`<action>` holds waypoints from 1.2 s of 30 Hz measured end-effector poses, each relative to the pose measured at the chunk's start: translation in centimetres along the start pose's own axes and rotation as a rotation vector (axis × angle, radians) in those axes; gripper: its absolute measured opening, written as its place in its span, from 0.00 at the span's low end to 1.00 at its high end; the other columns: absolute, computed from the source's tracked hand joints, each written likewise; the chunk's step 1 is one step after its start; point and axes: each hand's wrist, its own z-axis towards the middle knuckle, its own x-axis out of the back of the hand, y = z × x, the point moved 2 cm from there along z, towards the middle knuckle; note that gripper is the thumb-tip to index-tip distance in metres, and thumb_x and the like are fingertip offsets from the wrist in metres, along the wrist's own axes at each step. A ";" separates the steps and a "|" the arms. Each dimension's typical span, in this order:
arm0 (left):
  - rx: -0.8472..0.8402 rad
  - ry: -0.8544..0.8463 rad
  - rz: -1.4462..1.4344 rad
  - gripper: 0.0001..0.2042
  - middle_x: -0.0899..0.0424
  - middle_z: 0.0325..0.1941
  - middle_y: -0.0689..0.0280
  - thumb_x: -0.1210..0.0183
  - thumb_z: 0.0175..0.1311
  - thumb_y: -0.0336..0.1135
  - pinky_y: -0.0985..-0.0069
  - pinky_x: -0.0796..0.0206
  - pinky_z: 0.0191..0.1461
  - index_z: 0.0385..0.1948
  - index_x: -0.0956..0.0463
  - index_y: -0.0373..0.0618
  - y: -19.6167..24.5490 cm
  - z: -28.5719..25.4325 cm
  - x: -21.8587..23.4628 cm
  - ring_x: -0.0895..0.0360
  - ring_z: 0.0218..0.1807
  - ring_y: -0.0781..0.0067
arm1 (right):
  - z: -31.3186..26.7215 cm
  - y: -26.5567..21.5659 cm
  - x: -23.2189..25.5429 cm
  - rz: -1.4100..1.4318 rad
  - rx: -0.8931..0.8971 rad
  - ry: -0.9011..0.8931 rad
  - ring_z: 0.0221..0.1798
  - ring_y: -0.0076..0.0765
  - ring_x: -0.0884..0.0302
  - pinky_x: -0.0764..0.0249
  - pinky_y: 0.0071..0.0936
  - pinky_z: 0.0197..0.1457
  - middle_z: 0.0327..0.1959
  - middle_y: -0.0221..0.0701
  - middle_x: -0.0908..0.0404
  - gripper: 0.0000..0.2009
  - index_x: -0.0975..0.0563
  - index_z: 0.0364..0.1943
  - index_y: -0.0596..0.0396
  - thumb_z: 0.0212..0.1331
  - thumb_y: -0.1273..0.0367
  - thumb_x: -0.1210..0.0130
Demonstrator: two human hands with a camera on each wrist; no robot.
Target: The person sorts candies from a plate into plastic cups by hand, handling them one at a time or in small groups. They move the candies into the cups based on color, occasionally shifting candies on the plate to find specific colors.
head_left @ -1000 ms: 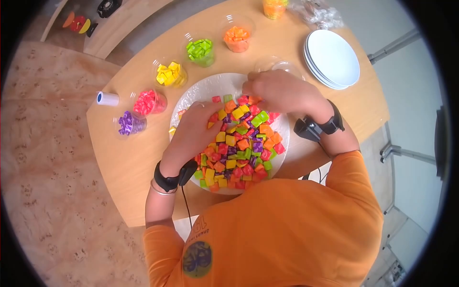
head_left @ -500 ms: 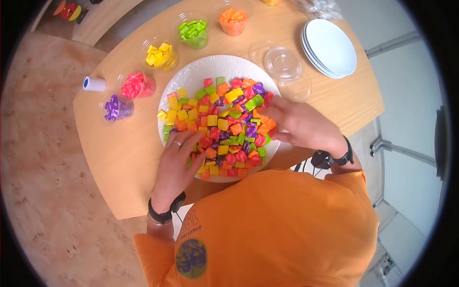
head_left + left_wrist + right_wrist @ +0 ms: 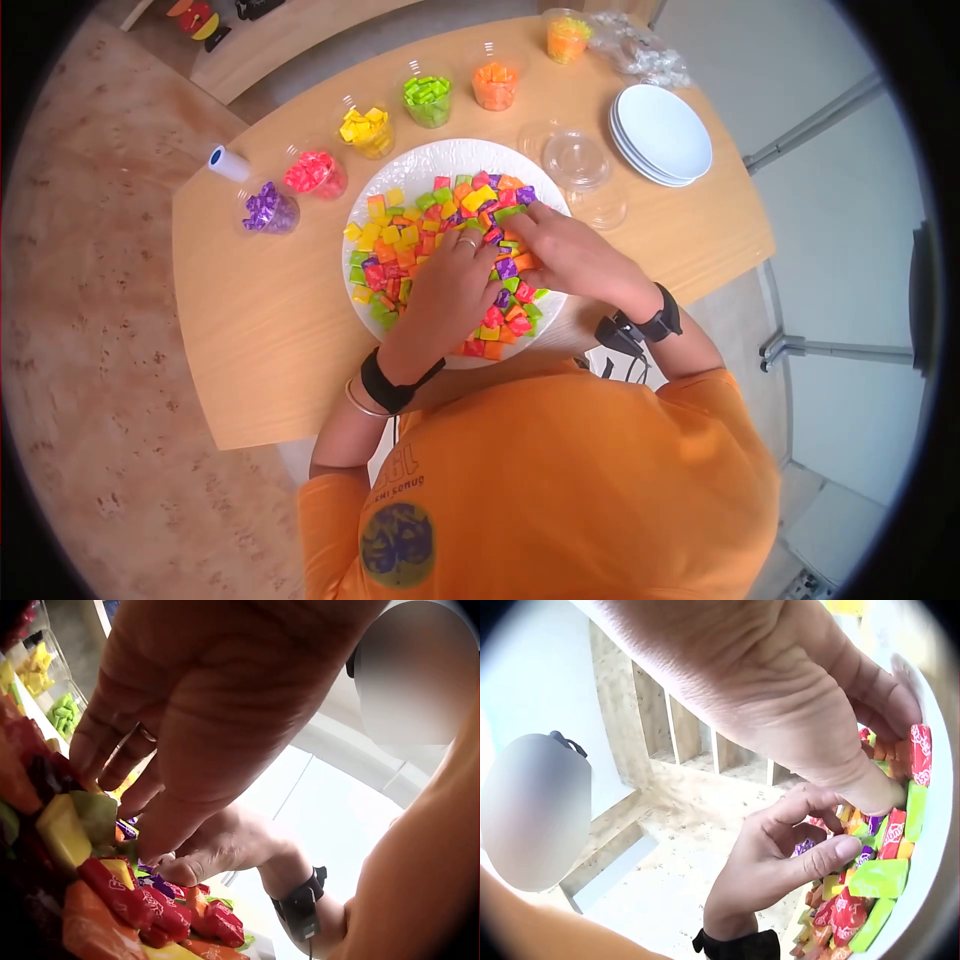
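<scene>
Square wrapped candies in red, orange, yellow, green and purple cover much of a large white plate. My left hand rests over the middle of them, fingers extended forward and spread; its ring shows in the left wrist view. Beside it, my right hand reaches in from the right rim with its fingers down among the candies. In the right wrist view the right thumb presses onto the candies near the plate wall, while the left hand hovers close by, thumb out, holding nothing. The right fingertips are partly hidden.
Clear cups of sorted candies curve round the plate's far side: purple, pink, yellow, green and orange. Clear lids, stacked white plates, a plastic bag and a white roll are also on the table.
My left hand went from the plate's left side to its near-left edge, then over the middle. The right hand came from the far rim round to the right edge and inward among the candies.
</scene>
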 end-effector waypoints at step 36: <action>0.043 -0.175 0.002 0.13 0.25 0.40 0.58 0.36 0.52 0.30 0.59 0.27 0.43 0.40 0.24 0.44 -2.1 1.9 0.6 0.23 0.46 0.53 | 2.3 3.0 0.0 0.352 -0.025 -0.092 0.43 0.50 0.22 0.24 0.43 0.45 0.47 0.41 0.28 0.17 0.24 0.46 0.61 0.50 0.79 0.37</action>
